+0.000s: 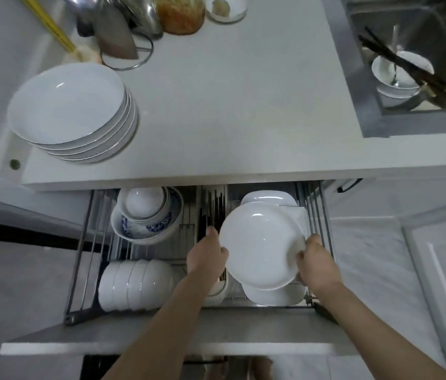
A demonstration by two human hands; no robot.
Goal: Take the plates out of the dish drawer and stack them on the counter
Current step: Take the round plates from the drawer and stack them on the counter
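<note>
Nearest the camera, both hands are down in the open dish drawer [79,270], holding one white plate [260,248] between them: the left hand [206,255] has its fingers curled on the plate's left rim, and the right hand [316,266] has its fingers clamped on the right rim. The plate is tilted up and sits over the right compartment of the wire rack, not yet clear of the drawer. Under and behind it more white plates [274,294] remain; I can make out about three edges, but the held plate hides the rest, so the exact number cannot be told. In the left compartment a row of about five white bowls [135,285] lies on its side, and behind them are two or three nested bowls [148,215], the outer one blue-patterned. Dark chopsticks [213,209] fill the middle slot. Farther off, on the desk [230,105], a stack of plates [73,113] stands at the left, five or six by the rims that show. Judging from this, the task looks more than half done: one plate in hand, a few left to lift. At the far right a bowl [400,75] with chopsticks sits in the sink.
</note>
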